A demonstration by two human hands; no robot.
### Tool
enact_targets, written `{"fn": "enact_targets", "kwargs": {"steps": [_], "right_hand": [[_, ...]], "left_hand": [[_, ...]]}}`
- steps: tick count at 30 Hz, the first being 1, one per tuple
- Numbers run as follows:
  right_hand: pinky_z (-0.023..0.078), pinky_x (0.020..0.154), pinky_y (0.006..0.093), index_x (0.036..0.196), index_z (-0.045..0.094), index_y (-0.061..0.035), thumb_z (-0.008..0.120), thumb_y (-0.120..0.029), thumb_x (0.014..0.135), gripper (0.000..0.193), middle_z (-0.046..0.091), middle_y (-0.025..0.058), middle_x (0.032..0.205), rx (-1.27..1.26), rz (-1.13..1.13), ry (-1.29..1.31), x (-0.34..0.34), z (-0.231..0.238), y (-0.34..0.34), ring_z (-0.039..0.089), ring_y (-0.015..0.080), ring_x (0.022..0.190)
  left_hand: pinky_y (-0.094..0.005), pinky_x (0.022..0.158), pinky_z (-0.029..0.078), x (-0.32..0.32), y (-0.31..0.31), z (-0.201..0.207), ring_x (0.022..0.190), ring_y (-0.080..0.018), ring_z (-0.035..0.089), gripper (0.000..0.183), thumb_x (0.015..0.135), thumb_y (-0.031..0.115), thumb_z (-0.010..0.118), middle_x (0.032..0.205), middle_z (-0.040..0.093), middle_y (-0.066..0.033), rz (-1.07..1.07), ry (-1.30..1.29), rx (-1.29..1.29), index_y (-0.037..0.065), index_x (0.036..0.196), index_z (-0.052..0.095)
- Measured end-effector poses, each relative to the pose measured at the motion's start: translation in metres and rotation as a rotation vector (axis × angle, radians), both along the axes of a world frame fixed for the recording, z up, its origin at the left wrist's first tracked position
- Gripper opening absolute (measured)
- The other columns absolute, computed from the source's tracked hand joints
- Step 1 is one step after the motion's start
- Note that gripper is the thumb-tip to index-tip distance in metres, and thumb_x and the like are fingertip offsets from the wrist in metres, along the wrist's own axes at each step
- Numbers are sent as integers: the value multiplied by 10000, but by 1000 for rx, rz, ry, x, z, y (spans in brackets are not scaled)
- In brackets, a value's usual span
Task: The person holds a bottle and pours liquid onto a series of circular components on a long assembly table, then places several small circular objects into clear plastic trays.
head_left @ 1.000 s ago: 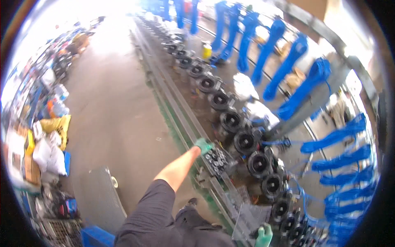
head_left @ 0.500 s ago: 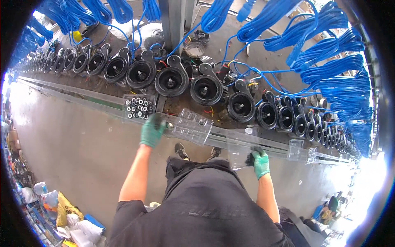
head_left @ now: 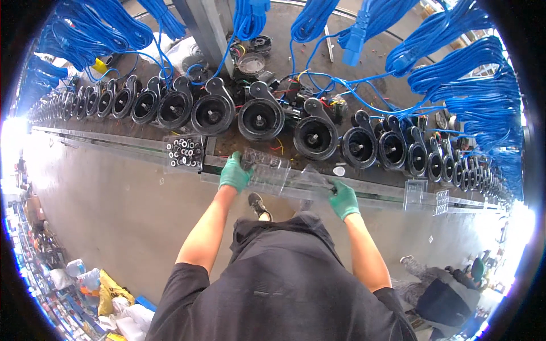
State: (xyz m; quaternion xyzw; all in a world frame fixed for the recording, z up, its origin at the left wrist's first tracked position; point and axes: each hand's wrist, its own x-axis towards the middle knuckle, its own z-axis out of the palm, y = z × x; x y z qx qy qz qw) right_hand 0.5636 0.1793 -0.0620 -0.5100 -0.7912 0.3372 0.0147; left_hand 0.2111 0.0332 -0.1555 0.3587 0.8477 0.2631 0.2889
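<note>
A clear plastic compartment tray (head_left: 266, 169) lies over the front rail of the workbench. My left hand (head_left: 234, 174), in a green glove, is closed at its left end, thumb and fingers at the edge. My right hand (head_left: 343, 200), also gloved, pinches the right edge of a tilted clear plastic piece (head_left: 310, 177), which overlaps the rail; its exact shape is hard to make out. Just left of my left hand stands a clear box (head_left: 184, 152) of small black and white ring-shaped parts. Beyond my hands sits a row of round black motor housings (head_left: 260, 118).
Bundles of blue cable (head_left: 449, 34) hang above the bench, some wired to the housings. A metal post (head_left: 202, 31) rises at the back. More clear trays (head_left: 416, 195) sit along the rail to the right. A person (head_left: 441, 295) is low at the right behind me. Bags (head_left: 111, 292) lie lower left.
My left hand has moved right to the compartment tray. My right hand has come inward and up, tilting the clear plastic piece over the rail. The view has shifted along the bench.
</note>
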Motion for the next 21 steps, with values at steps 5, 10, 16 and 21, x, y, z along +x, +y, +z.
{"fn": "enact_targets", "kwargs": {"steps": [5,10,16,21], "right_hand": [[544,963,466,1273,705,-105,651,-177,890,393,732,213,1159,-92,-7,-127,-17,8,2,698,392,1081],[571,915,422,1241,718,-79,676,-149,902,349,753,207,1125,-264,-31,287,19,10,13,740,337,1039],[566,908,416,1200,724,-73,684,-116,908,297,712,209,1153,-88,143,296,-87,25,-10,705,375,1043],[541,924,464,1187,696,-99,689,-91,881,306,641,173,1258,113,201,210,-117,-62,-14,662,402,1078]], "left_hand": [[-361,943,564,-14,-14,-62,1185,-243,629,726,909,240,812,1339,626,-177,7,-322,189,27,1489,430],[-384,980,542,-7,-3,34,1231,-240,606,771,889,240,847,1406,604,-183,-31,-456,44,6,1496,433],[-350,1018,501,2,-10,17,1193,-178,599,747,937,293,803,1373,623,-129,105,-709,143,15,1525,436],[-376,892,564,11,-12,27,1159,-171,615,558,1024,337,676,1335,639,-64,386,-1176,230,56,1473,503]]}}
